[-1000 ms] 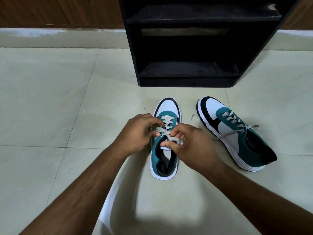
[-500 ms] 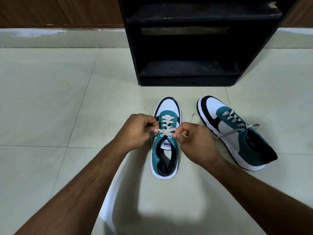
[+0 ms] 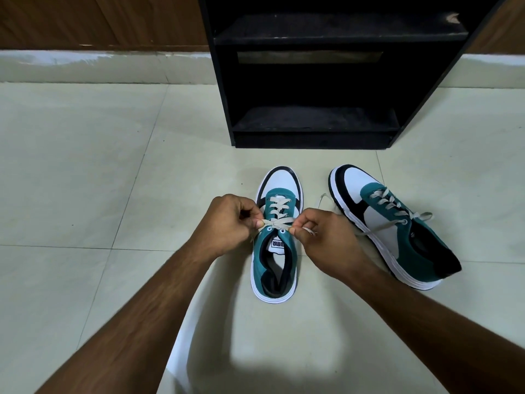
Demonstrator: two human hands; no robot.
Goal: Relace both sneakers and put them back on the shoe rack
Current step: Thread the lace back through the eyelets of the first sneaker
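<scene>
Landmark: black shoe rack (image 3: 312, 81), standing on the tiled floor (image 3: 85, 166) against the wall; its lower shelf faces the camera.
Near sneaker: teal, white and black sneaker (image 3: 277, 237), upright on the floor in front of the rack and apart from it, toe pointing toward the rack.
Near sneaker lace: beige lace (image 3: 277, 214) threaded through the eyelets, its two ends crossed above the top eyelets and drawn out to either side.
Left hand: left hand (image 3: 230, 223) just left of the near sneaker; thumb and forefinger pinch the left lace end, remaining fingers curled.
Right hand: right hand (image 3: 326, 237) just right of the near sneaker; thumb and forefinger pinch the right lace end, remaining fingers curled.
Second sneaker: matching sneaker (image 3: 392, 226), on the floor in front of the rack's right half, angled, toe toward the rack.
Second sneaker lace: laced, with loose ends (image 3: 377, 227) trailing onto the floor; not tied.
</scene>
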